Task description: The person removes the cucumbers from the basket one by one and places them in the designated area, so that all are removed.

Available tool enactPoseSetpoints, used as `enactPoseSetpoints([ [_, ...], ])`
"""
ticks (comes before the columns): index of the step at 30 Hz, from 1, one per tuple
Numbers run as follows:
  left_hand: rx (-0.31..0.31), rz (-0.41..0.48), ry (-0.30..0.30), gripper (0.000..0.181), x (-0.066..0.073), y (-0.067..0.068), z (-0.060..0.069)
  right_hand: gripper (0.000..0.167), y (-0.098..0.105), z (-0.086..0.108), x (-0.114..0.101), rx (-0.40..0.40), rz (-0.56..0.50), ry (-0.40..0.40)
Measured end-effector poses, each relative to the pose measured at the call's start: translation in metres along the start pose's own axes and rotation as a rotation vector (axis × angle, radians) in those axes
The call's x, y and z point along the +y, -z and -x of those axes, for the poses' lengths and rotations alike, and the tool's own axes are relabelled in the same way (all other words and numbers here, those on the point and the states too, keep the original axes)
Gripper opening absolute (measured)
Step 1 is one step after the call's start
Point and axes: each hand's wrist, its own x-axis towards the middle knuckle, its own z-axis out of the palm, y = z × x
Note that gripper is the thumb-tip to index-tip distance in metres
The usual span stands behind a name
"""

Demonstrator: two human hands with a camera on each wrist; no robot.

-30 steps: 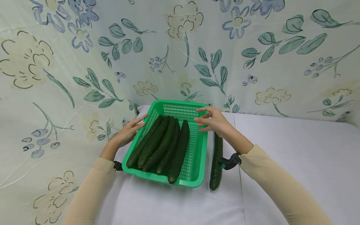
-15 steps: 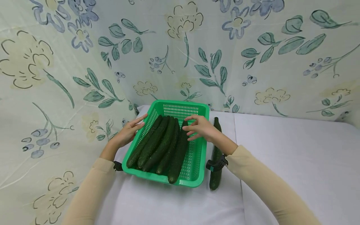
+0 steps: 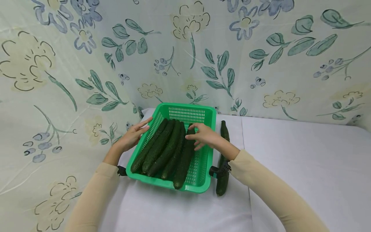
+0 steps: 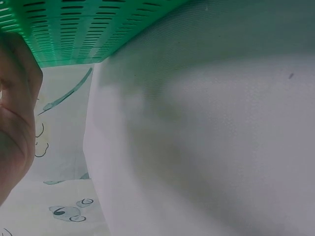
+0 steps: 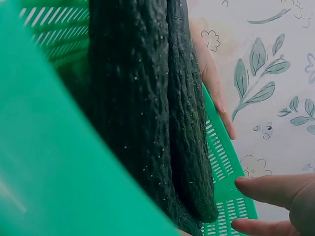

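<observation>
A green plastic basket (image 3: 208, 177) holds several dark green cucumbers lying lengthwise side by side. My left hand (image 3: 131, 138) rests against its left side, fingers fairly straight along the rim; the left wrist view shows that hand (image 4: 15, 108) beside the slotted wall (image 4: 78, 29). Over the upper end of the rightmost cucumber (image 3: 182, 166) in the basket is my right hand (image 3: 204, 134), thumb and fingers spread about it. In the right wrist view two fingers (image 5: 268, 189) stand apart from the bumpy cucumbers (image 5: 130, 98); firm contact cannot be made out.
Another cucumber (image 3: 222, 185) lies on the white tablecloth (image 3: 290, 161) just right of the basket, partly behind the right forearm and its black wrist camera (image 3: 217, 170). A flower-patterned cloth (image 3: 191, 74) hangs behind and on the left.
My right hand has moved left and down from the basket's right rim to the rightmost cucumber inside. The left hand, basket and cucumbers have stayed in place.
</observation>
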Motion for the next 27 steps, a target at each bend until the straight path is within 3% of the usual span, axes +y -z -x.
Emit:
enactPoseSetpoints([
  [7,0.010,-0.005,-0.005,0.052,0.000,0.000,0.001,0.054,-0.003,0.001,-0.003,-0.031,0.032,-0.044],
  [14,-0.009,0.006,-0.002,0.053,0.000,0.000,0.000,0.054,0.000,-0.001,-0.009,-0.014,-0.023,-0.116],
  [27,0.004,-0.011,0.004,0.053,0.001,0.000,0.002,0.053,-0.008,-0.009,-0.012,0.114,-0.161,-0.188],
])
